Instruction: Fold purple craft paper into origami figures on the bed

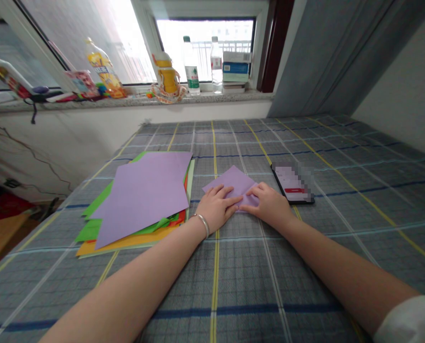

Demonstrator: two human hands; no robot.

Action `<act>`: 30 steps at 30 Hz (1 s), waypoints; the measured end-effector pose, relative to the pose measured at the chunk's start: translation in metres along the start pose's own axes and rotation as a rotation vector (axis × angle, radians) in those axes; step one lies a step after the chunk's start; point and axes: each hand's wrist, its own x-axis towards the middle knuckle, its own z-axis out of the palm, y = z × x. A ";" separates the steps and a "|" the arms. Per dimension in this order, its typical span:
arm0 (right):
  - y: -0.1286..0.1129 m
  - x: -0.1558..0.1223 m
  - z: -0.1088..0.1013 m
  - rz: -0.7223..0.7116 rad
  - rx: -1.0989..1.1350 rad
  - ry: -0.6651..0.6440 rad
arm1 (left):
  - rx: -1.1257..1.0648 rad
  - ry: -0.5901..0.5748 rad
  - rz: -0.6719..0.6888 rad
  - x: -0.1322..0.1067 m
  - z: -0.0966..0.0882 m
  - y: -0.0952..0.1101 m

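Note:
A small folded sheet of purple paper [232, 177] lies on the plaid cloth between my hands. My left hand [217, 205], with a silver bangle at its wrist, rests flat across the paper's left and lower part, fingers stretched out. On the right side, my right hand [267, 202] has its fingers bent together at the paper's edge, thumb reaching toward my left fingertips. The paper's lower corner is partly hidden under both hands. Left of my left hand lies a stack of coloured paper [148, 190], purple on top with green, orange and yellow edges beneath.
To the right lies a phone [292, 186], its screen partly blurred. Along the windowsill [133, 100] stand a yellow cup [167, 76], clear bottles [192, 69], a tilted orange drink bottle [105, 69] and a blue-and-white box [236, 67]. A grey curtain [315, 57] hangs at the right.

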 end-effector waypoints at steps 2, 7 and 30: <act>0.001 0.001 -0.001 0.005 -0.008 -0.010 | -0.003 0.003 0.004 0.001 -0.001 0.001; 0.003 0.005 -0.005 -0.018 -0.029 -0.065 | -0.002 -0.011 -0.001 0.003 -0.002 -0.001; 0.020 0.001 -0.036 0.318 -0.229 -0.363 | -0.052 -0.127 0.037 0.005 -0.003 -0.011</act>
